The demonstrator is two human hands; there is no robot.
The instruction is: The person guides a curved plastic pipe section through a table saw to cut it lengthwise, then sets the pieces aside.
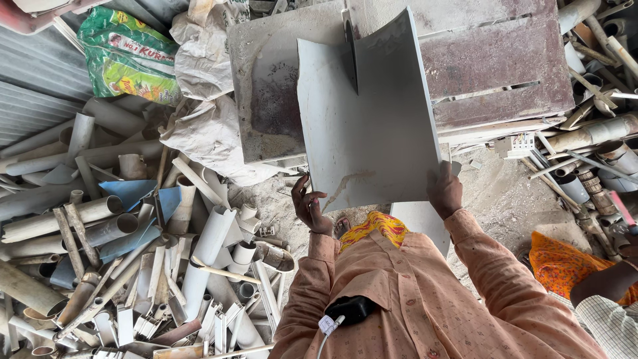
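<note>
I stand on sandy ground (505, 199) in daylight. Ahead of me sits a worn bench (492, 60), reddish and dusty. Left of the bench lie crumpled sacks (206, 126) and a green bag (126, 56), with corrugated sheet (33, 100) beyond. Below those spreads a heap of cut pipes (133, 266). Right of the bench, more pipes (598, 139) pile up.

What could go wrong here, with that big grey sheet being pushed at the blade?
The curved grey sheet sits against a thin upright blade on the saw table; the right hand grips its near edge and the left hand is just off its corner, so a slip might bring fingers toward the blade. The sheet could also bind or kick back. Loose pipe offcuts underfoot might cause a stumble.
</note>
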